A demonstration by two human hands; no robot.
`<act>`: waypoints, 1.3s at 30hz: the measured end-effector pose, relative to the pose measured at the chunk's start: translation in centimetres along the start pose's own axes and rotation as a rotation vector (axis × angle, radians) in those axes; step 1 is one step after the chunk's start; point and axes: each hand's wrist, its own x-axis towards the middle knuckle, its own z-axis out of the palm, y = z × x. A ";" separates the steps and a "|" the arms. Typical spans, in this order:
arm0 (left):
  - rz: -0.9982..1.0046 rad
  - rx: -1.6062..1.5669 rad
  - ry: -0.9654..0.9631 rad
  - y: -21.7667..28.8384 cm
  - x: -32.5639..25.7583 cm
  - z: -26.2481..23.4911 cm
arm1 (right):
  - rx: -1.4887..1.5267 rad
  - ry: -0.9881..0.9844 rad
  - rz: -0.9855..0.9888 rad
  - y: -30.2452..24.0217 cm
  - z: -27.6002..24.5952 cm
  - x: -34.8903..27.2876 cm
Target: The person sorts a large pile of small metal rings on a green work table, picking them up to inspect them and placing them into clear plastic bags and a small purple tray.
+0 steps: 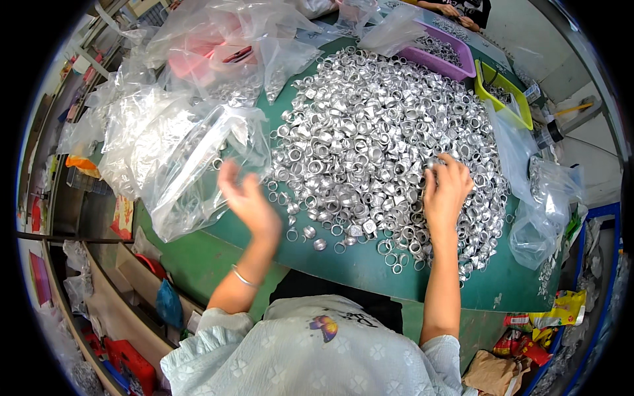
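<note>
A broad heap of silver metal rings (370, 132) covers much of the green table. Over the right part of the heap, my right hand (448, 191) has its fingers curled down, with a silver ring (432, 162) at the fingertips. My left hand (249, 201), smeared by motion, is beside an opened clear plastic bag (191, 178) left of the heap. Its thumb and fingers are apart, and nothing shows between them. Close to those fingertips a single ring (217, 164) appears at the bag.
At the far right, a purple basket (456, 41) and a yellow-green basket (526, 113) hold more metal pieces. Clear bags and a pink container (198, 63) crowd the far left. Another person's hands (459, 16) are across the table (290, 254). Shelves line the left.
</note>
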 end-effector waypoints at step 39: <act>0.495 0.498 -1.277 1.4 -10.6 11.5 | -0.106 -0.180 0.165 -0.5 -3.2 -6.4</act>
